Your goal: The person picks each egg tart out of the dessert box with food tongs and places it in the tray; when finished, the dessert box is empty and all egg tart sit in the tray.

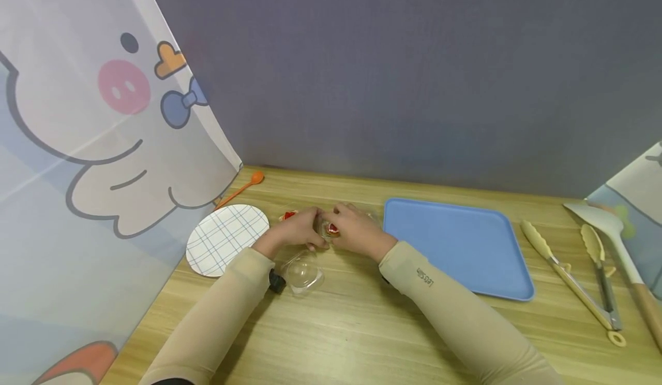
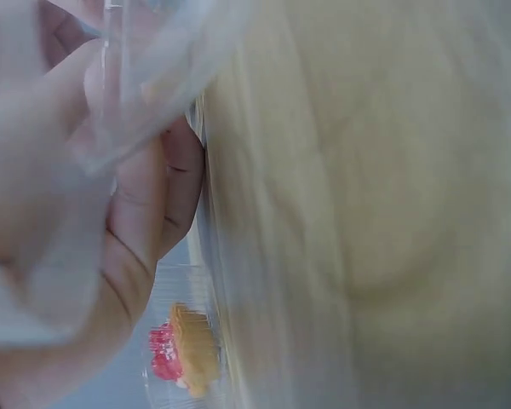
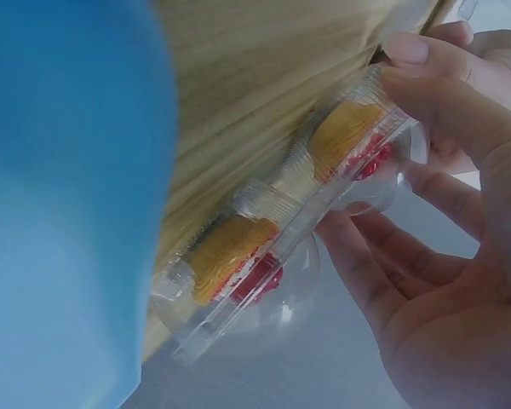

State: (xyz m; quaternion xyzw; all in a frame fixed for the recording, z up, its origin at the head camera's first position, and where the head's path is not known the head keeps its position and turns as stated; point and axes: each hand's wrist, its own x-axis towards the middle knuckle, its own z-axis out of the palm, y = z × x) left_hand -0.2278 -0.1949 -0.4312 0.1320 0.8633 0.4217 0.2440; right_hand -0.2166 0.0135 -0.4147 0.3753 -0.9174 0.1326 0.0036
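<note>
Between the two hands stands a clear plastic cupcake container with domed lids. Inside it are two cupcakes with yellow bases and red and white topping. My right hand curls its fingers round one dome and the rim in the right wrist view. My left hand grips the container's edge from the left, its fingers partly hidden. Another red-topped cupcake sits in clear plastic behind the left wrist. A raised clear domed lid lies nearer the body, below the left hand.
A white checked oval plate lies at the left, an orange spoon behind it. To the right is a blue tray. Farther right lie two pairs of tongs and a white spatula. A grey wall closes the back.
</note>
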